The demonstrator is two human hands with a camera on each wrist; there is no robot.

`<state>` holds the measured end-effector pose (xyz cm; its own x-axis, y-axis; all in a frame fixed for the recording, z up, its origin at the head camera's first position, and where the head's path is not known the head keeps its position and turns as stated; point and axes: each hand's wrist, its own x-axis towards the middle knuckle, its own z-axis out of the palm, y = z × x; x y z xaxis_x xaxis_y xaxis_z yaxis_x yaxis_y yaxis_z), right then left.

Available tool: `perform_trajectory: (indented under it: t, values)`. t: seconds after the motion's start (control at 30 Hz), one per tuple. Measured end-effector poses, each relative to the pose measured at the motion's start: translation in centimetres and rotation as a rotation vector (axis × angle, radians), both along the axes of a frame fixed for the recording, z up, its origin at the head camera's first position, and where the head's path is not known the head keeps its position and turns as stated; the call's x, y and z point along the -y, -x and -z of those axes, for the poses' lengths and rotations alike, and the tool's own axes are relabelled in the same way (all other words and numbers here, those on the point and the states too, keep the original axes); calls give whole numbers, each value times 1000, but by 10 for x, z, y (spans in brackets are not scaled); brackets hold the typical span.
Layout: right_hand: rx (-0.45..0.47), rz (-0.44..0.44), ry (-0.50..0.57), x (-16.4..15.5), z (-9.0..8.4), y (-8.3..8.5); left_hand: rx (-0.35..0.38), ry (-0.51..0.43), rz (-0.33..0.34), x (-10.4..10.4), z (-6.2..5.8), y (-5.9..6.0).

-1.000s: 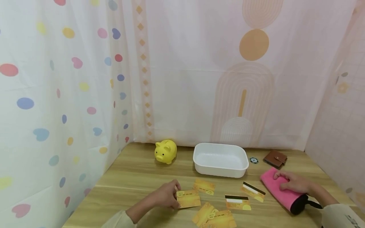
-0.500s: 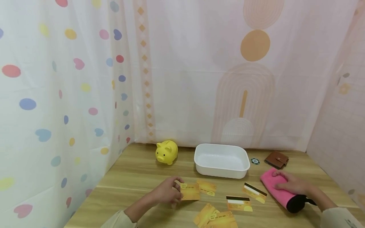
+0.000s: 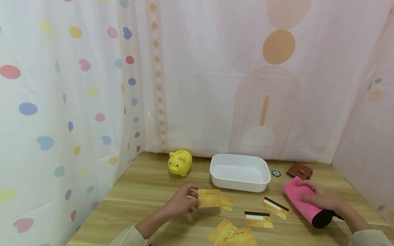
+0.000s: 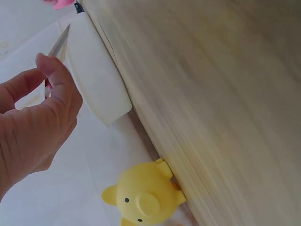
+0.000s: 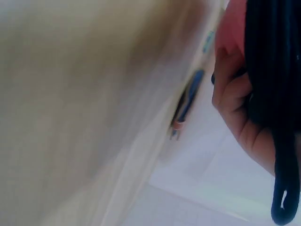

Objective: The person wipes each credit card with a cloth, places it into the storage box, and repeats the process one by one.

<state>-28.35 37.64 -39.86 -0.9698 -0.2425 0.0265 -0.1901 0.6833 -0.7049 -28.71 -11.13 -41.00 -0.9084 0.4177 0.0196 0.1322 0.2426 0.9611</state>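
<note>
My left hand point(image 3: 181, 204) pinches a yellow bank card point(image 3: 209, 198) and holds it lifted a little above the wooden table point(image 3: 144, 191), in front of the white tub point(image 3: 239, 172). In the left wrist view the thumb point(image 4: 61, 84) and a finger pinch the card's thin edge point(image 4: 60, 41). My right hand point(image 3: 318, 197) grips a pink pouch point(image 3: 300, 200) with a black end point(image 3: 322, 218), lying at the right of the table. In the right wrist view fingers point(image 5: 235, 103) curl round the pouch's black end point(image 5: 270, 70).
Several more yellow cards lie on the table: one point(image 3: 227, 203) under the lifted card, two face-down with black stripes point(image 3: 258, 219) point(image 3: 275, 207), and two overlapping point(image 3: 232, 234) near the front edge. A yellow piggy bank point(image 3: 180, 162), a poker chip point(image 3: 276, 173) and a brown wallet point(image 3: 299, 170) stand at the back. Curtains enclose the table.
My left hand has lifted the card off the table and carried it right and further back, toward the tub. My right hand has shifted slightly along the pouch.
</note>
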Motion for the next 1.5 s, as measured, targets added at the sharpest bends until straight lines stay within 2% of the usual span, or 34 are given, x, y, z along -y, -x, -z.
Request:
perform_trajectory:
  t: [0.33,0.6,0.77,0.97,1.1,1.3,1.5]
  values:
    - [-71,20,61,19,-20,-13,0,-74,-11,-14,-5,0]
    - [-111,75,77,47,-22,-24,72,-153,23,-28,-6,-4]
    - [-86,58,151,68,-26,-32,84,-206,50,-38,-9,-6]
    - [-33,-12,284,92,-32,-42,94,-254,87,-47,-8,-8]
    - [-66,-25,328,109,-35,-49,120,-288,89,-52,-10,-11]
    - [-149,-37,329,127,-37,-54,137,-322,93,-59,-14,-14]
    - [-178,-24,296,141,-43,-53,118,-330,103,-65,-18,-14]
